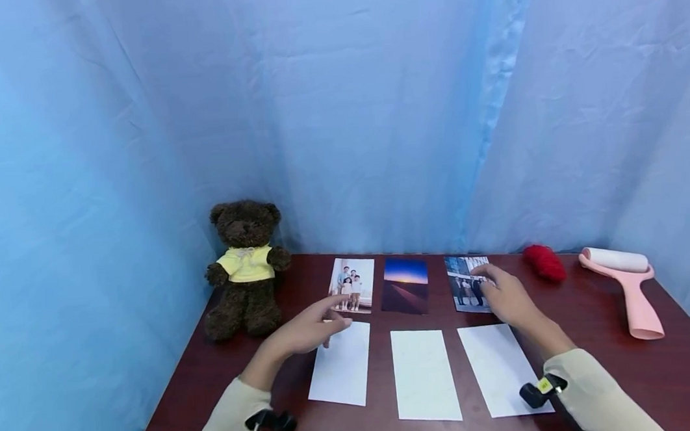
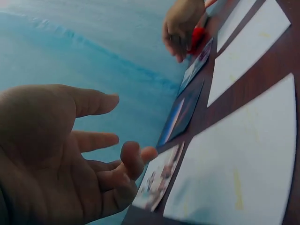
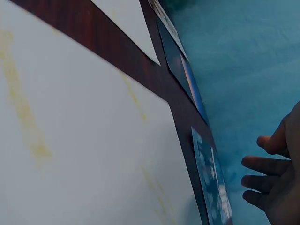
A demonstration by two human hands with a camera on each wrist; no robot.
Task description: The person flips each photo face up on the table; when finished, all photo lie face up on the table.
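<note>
My left hand [image 1: 308, 328] hovers over the near end of the family photo [image 1: 360, 283] and the far end of the left white sheet [image 1: 343, 372]; its fingers are loosely bent and hold nothing. In the left wrist view the thumb stands apart from the fingers [image 2: 126, 171]. My right hand [image 1: 504, 296] is above the photo of people in suits [image 1: 465, 290], partly covering it, with nothing held. Between these photos lies a sunset road photo [image 1: 405, 287]. A middle white sheet [image 1: 426, 374] and a right white sheet [image 1: 499, 367] lie in the near row, bearing faint yellowish streaks in the wrist views.
A brown teddy bear [image 1: 248, 272] in a yellow shirt sits at the back left of the dark red table [image 1: 585, 320]. At the right are a red yarn bundle [image 1: 544, 263] and a pink-handled lint roller [image 1: 632, 288]. Blue curtains [image 1: 363, 123] hang behind.
</note>
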